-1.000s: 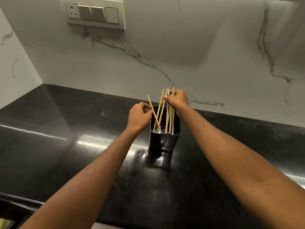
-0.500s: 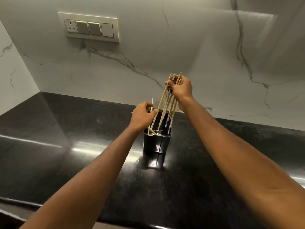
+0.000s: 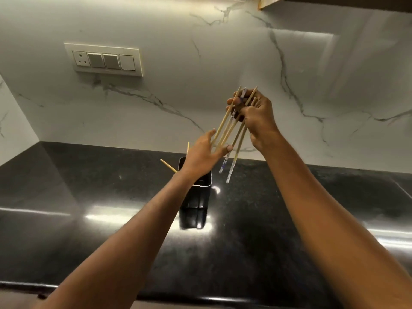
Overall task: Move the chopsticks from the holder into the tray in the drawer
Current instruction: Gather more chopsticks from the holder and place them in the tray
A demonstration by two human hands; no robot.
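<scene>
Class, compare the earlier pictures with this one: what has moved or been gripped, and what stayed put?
The right hand has lifted its bundle of chopsticks up, clear of the holder. The left hand has risen from the rim to steady them, fingers spread. The holder stays on the counter, with two chopsticks left inside.

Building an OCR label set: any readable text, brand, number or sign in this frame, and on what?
None readable.
Switch plate on the marble wall: no lettering shows on its socket or rockers.
Steel chopstick holder: no mark visible.
Chopsticks in the right hand: two have a blue-and-white pattern near their tips, too blurred to tell whether it includes characters.
</scene>
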